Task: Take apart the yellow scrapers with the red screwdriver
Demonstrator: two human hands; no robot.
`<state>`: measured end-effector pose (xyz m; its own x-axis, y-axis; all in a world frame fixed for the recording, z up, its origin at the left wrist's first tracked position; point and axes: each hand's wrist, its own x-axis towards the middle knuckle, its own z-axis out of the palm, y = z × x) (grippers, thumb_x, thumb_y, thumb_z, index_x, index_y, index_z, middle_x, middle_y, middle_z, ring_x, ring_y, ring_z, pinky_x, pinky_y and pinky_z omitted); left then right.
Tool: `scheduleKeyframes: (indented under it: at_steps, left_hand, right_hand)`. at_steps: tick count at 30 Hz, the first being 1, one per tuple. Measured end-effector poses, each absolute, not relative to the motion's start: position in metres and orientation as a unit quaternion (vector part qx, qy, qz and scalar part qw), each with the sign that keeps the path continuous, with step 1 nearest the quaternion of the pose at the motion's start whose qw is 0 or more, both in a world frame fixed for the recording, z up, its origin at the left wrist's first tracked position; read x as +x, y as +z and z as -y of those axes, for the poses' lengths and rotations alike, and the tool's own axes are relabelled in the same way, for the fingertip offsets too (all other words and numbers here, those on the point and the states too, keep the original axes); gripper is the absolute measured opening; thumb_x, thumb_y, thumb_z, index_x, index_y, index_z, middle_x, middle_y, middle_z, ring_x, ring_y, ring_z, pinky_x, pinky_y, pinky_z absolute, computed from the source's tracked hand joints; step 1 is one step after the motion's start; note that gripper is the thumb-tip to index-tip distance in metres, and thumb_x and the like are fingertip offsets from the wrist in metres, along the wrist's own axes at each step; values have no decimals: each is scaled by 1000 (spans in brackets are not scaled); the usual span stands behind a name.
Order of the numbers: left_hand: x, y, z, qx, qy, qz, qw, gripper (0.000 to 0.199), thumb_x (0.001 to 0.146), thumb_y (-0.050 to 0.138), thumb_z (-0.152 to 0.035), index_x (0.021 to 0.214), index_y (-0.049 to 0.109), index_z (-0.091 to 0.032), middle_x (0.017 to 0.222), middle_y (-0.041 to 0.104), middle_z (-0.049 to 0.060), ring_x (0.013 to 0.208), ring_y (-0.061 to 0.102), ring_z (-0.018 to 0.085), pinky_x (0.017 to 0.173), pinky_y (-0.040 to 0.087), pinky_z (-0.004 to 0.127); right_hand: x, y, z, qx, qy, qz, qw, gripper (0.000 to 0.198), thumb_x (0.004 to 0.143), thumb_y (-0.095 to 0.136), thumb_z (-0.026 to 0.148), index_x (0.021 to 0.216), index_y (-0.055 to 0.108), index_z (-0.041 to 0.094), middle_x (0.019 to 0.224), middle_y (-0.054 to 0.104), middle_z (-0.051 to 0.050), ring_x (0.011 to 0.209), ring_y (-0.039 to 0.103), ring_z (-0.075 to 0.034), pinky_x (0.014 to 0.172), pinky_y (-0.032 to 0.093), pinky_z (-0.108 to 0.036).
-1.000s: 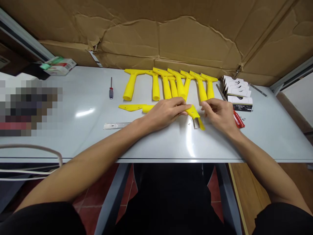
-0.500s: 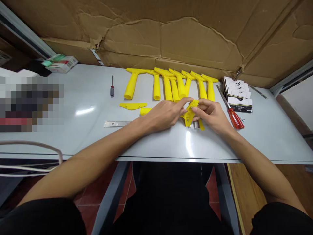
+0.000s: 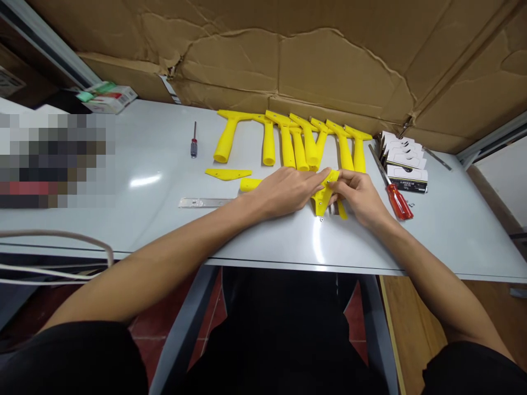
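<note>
My left hand (image 3: 288,189) is closed around a yellow plastic scraper handle (image 3: 324,198), whose flat head points toward me at a tilt. Pinched fingers of my right hand (image 3: 357,193) touch the right side of that head; anything small between them is hidden. Just below the head, a small metal nut or screw (image 3: 321,219) lies on the table. Another yellow piece (image 3: 341,209) is partly visible under my right hand. To the left are a loose yellow head plate (image 3: 228,174) and a flat metal strip (image 3: 203,203).
Several yellow scraper handles (image 3: 225,140) lie in a row at the back. A red-handled screwdriver (image 3: 398,202), small screws (image 3: 411,205) and black-and-white packets (image 3: 407,178) are at right. A small screwdriver (image 3: 194,147) lies at left. Cardboard (image 3: 230,66) stands behind the table.
My right thumb has slid from the face of the scraper head toward its right edge. My left hand keeps its hold. The whole view has shifted slightly.
</note>
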<state>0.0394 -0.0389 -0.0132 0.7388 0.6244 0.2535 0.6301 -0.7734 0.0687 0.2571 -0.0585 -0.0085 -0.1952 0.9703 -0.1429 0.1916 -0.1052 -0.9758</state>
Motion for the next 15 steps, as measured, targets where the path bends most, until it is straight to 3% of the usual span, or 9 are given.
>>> scheduleKeyframes:
  at_steps: [4, 7, 11, 15]
  left_hand:
    - [45, -9, 45, -936, -98, 334, 56, 56, 114, 42, -14, 170, 44, -9, 125, 81, 18, 102, 80, 27, 81, 60, 37]
    - [44, -7, 46, -935, -101, 334, 68, 55, 114, 44, -14, 169, 46, -10, 124, 82, 17, 100, 81, 27, 75, 58, 35]
    - [39, -8, 41, -929, -132, 335, 90, 53, 115, 46, -17, 167, 48, -11, 121, 83, 15, 95, 81, 25, 69, 54, 32]
    - [37, -12, 37, -905, -196, 360, 113, 52, 119, 42, -25, 168, 48, -10, 112, 83, 14, 92, 80, 22, 65, 51, 30]
  right_hand:
    - [255, -7, 61, -522, 505, 579, 370, 54, 78, 80, 57, 104, 60, 15, 71, 64, -1, 57, 63, -12, 51, 49, -23]
    - [255, -5, 60, -496, 528, 586, 364, 60, 78, 83, 61, 110, 59, 16, 67, 61, 1, 54, 61, -12, 51, 49, -23]
    - [258, -6, 57, -483, 572, 556, 361, 72, 68, 91, 69, 99, 58, 13, 69, 61, 1, 55, 63, -13, 48, 46, -22]
    - [258, -3, 60, -468, 577, 588, 321, 68, 69, 93, 65, 94, 57, 12, 77, 64, -1, 61, 68, -12, 52, 50, -20]
